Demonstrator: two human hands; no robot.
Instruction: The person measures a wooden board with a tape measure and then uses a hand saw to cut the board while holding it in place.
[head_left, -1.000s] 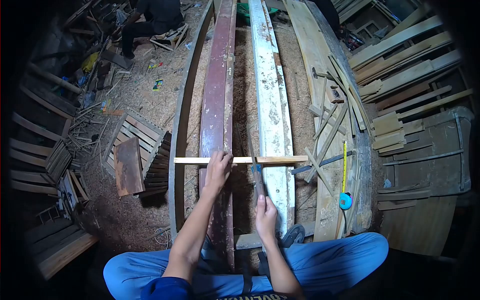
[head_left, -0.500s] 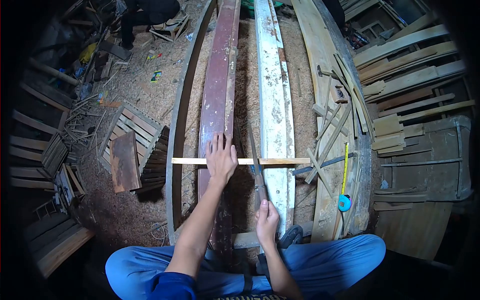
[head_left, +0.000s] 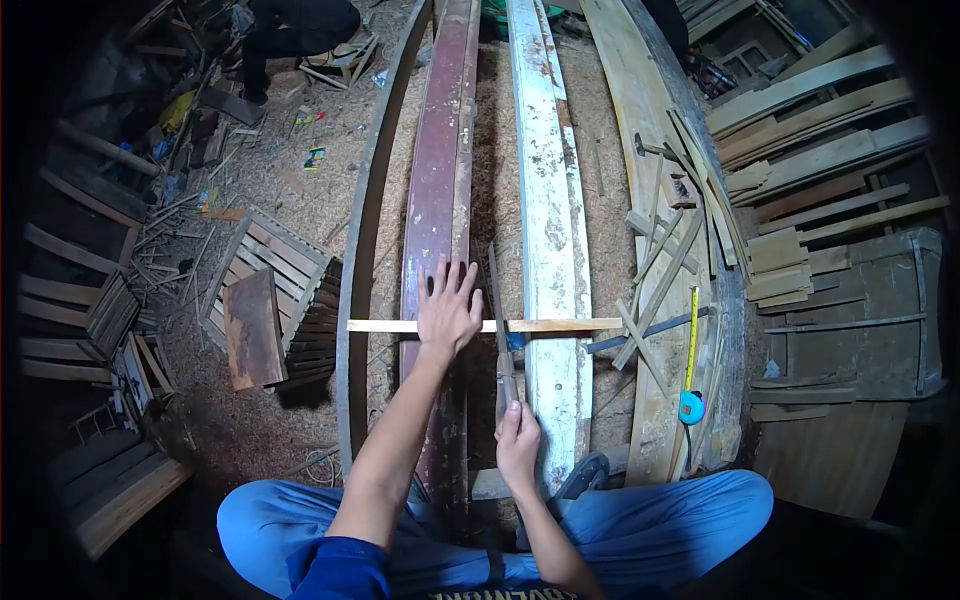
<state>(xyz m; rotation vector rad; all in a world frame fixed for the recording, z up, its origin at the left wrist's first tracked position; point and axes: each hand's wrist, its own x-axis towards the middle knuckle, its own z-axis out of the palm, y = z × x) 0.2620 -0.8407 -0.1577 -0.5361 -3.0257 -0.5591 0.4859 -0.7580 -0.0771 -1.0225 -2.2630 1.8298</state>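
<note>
Left hand (head_left: 449, 310), spread wide, probably steadied the strip (head_left: 570, 325) at the red beam's (head_left: 437, 170) right edge; right hand (head_left: 517, 440) gripped a saw (head_left: 503, 345).

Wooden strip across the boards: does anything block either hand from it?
Nothing visible does. The left hand lies over the wooden strip, and the long-bladed tool in the right hand crosses it close by.

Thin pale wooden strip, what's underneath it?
The thin pale wooden strip crosses over the dark red painted beam and the chipped white painted beam. The left hand hides part of the red-beam crossing; surfaces directly beneath the strip can't be seen.
</note>
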